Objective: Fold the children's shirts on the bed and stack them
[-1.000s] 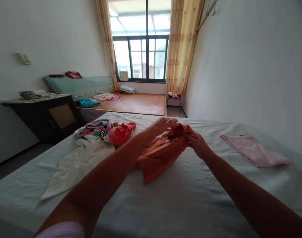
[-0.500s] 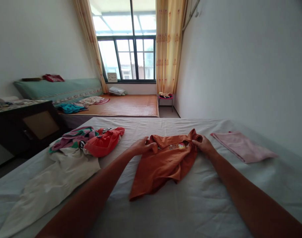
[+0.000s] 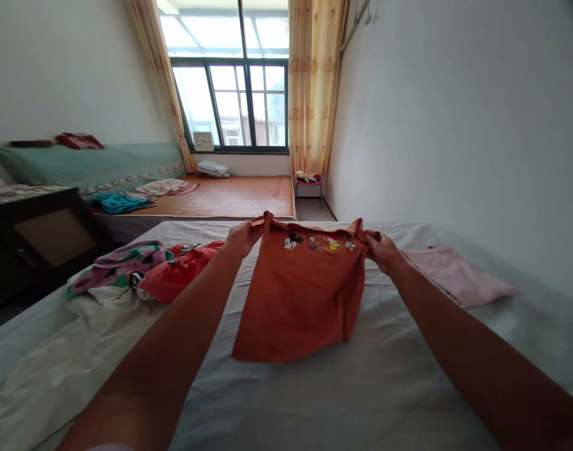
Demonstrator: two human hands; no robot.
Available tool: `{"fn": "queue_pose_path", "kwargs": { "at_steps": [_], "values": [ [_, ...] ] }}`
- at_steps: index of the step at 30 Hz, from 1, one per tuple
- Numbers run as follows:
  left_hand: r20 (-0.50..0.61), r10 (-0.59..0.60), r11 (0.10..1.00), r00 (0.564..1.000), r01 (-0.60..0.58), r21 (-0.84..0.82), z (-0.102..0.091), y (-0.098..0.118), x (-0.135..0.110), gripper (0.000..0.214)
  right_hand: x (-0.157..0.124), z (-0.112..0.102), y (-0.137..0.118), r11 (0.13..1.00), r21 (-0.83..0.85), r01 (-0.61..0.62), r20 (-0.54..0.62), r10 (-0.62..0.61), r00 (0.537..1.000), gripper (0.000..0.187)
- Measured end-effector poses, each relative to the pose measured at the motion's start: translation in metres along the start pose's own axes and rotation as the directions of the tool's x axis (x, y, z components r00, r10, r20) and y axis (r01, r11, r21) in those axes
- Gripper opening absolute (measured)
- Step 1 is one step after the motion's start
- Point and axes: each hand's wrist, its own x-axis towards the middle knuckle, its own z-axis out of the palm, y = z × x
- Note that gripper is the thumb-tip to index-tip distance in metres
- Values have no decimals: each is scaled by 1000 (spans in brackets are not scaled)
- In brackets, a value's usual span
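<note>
Rust-orange top (image 3: 305, 294), one: drawn taut between two hands by its upper corners, over the middle of a bed spread with a pale sheet (image 3: 362, 401); row of cartoon figures (image 3: 293, 242) printed along the upper part; body of cloth sloping toward the near side, lower edge slightly slanted; whether touching the sheet below, cannot tell. Left hand (image 3: 242, 239): closed in a pinch on the top's left corner, a fold of cloth upright just beside the fingertips. Right hand (image 3: 383, 252): likewise closed in a pinch, on bunched cloth at the right corner. Pink garment (image 3: 465, 275), one: lying flat, to the right, partly behind the right forearm (image 3: 460, 332). Red garment (image 3: 176, 275), one: crumpled, left of the left hand. Pink-and-green garment (image 3: 126, 257), one: heaped against the red. White garment (image 3: 98, 338), one: loosely spread nearer, partly behind the left forearm (image 3: 173, 338). Beyond: brown mat (image 3: 239, 194) on a second bed, with blue cloth (image 3: 120, 203); dark cabinet (image 3: 56, 235) at left; square clock (image 3: 203, 141) before the window
</note>
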Motion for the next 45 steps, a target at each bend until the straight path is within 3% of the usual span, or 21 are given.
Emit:
{"fn": "queue_pose_path", "kwargs": {
  "at_steps": [2, 4, 5, 7, 8, 10, 13, 15, 17, 20, 22, 24, 28, 29, 30, 33, 36, 37, 39, 42, 45],
  "values": [
    [-74, -28, 999, 997, 26, -23, -4, -7, -3, 18, 4, 0, 7, 987, -154, 37, -85, -51, 995, 38],
    [-78, -22, 999, 997, 25, 34, -12, -17, -16, 32, 0, -7, 13, 918, -367, 150, -124, -208, 970, 49],
    [-31, -4, 994, 1000, 7, 105, -17, -23, -25, 36, -4, -12, 15, 863, -459, 211, -81, -277, 958, 51],
    [168, 39, 945, 985, -91, 313, -24, -31, -49, 34, -18, -22, 17, 738, -576, 351, 159, -320, 934, 46],
    [302, 53, 891, 952, -181, 416, -25, -34, -63, 31, -25, -27, 18, 666, -605, 436, 309, -308, 900, 43],
    [572, 44, 744, 819, -409, 528, -22, -38, -92, 30, -40, -30, 19, 495, -636, 593, 541, -262, 799, 46],
    [822, -9, 511, 570, -704, 494, -7, -43, -134, 39, -53, -26, 18, 245, -682, 689, 651, -226, 725, 49],
    [853, -13, 358, 522, -794, 491, 5, -47, -153, 44, -55, -21, 16, 171, -699, 695, 656, -235, 717, 36],
    [842, 9, 234, 539, -820, 522, 12, -49, -162, 34, -54, -17, 11, 149, -698, 700, 654, -267, 708, 23],
    [823, 50, 134, 566, -820, 556, 9, -42, -154, 23, -58, -17, 0, 176, -695, 697, 641, -287, 712, 19],
    [778, 118, 117, 617, -787, 606, -5, -31, -138, 21, -70, -16, -11, 249, -671, 698, 646, -265, 716, 18],
    [702, 195, 117, 685, -727, 676, -25, -18, -118, 23, -90, -12, -25, 389, -582, 714, 694, -220, 685, 19],
    [572, 227, 114, 788, -605, 788, -61, -4, -92, 28, -120, -3, -51, 752, -276, 599, 854, -94, 512, 22],
    [566, 230, 116, 792, -600, 792, -65, -2, -92, 31, -119, -3, -54, 802, -249, 544, 853, -84, 515, 24],
    [573, 237, 123, 784, -609, 783, -66, 0, -96, 35, -115, -6, -54, 827, -248, 505, 827, -92, 555, 25],
    [667, 202, 168, 717, -697, 698, -53, 3, -125, 37, -87, -21, -43, 828, -318, 463, 674, -146, 724, 28],
    [805, -4, 210, 593, -787, 581, -33, 1, -164, 22, -63, -36, -22, 812, -402, 423, 600, -115, 791, 32],
    [817, -55, 196, 574, -796, 573, -28, -2, -175, 18, -59, -39, -16, 806, -426, 411, 598, -91, 797, 33],
    [798, -95, 110, 596, -790, 603, -21, -14, -190, 20, -59, -43, -8, 810, -430, 399, 643, -37, 765, 35],
    [726, -43, -50, 686, -727, 685, -16, -34, -194, 17, -65, -44, 1, 862, -337, 379, 760, 12, 649, 46],
    [673, 7, -102, 740, -669, 736, -16, -45, -187, 14, -69, -46, 6, 838, -366, 406, 750, 8, 661, 48]
  ]
}}
